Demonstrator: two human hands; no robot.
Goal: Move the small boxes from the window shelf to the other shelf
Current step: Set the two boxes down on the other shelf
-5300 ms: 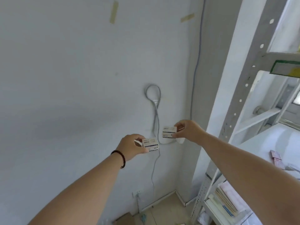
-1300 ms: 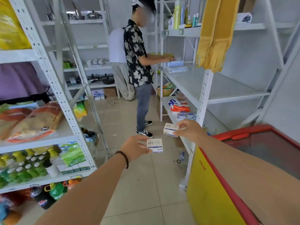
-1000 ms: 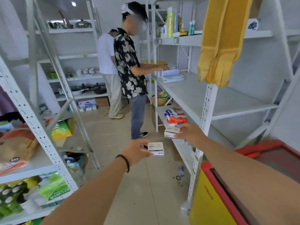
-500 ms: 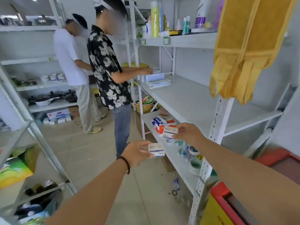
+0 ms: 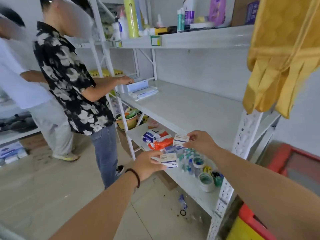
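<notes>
White shelf (image 5: 187, 108) now nearer, each hand's grip pinching a small box, seemingly over tiled floor (image 5: 43, 193)

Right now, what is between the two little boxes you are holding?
In the head view, the left box and the right box are apart; through the gap show orange packets on the lower shelf.

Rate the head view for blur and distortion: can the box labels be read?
Head view: wide-angle bending bows the shelf posts; soft motion blur throughout; labels on the box in the left hand and the box in the right hand show only as unreadable smudged lines.
</notes>
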